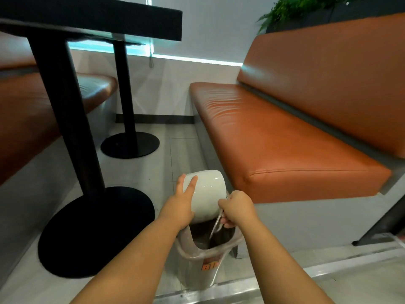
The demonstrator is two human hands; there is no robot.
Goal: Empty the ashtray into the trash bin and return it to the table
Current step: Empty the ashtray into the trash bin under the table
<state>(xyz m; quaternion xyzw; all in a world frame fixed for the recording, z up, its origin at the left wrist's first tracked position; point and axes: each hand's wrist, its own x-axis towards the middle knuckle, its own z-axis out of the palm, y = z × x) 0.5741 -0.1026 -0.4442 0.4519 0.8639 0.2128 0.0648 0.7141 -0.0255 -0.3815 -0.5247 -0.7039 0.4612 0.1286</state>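
A white cup-shaped ashtray (208, 194) is tipped mouth-down over the trash bin (197, 262), its base pointing up and away. My left hand (182, 205) grips its left side, two fingers spread over the wall. My right hand (237, 209) is closed on a thin metal utensil (215, 226) that slants from the ashtray's mouth down into the bin. The bin is pale plastic with an orange label, lined with a translucent bag; dark contents show inside. The black table (98, 18) rises at upper left.
Two black pedestal table legs with round bases (96, 229) (130, 144) stand left of the bin. An orange bench (285, 139) runs along the right, another orange seat (28, 110) at left. A metal floor strip (219, 292) crosses the foreground.
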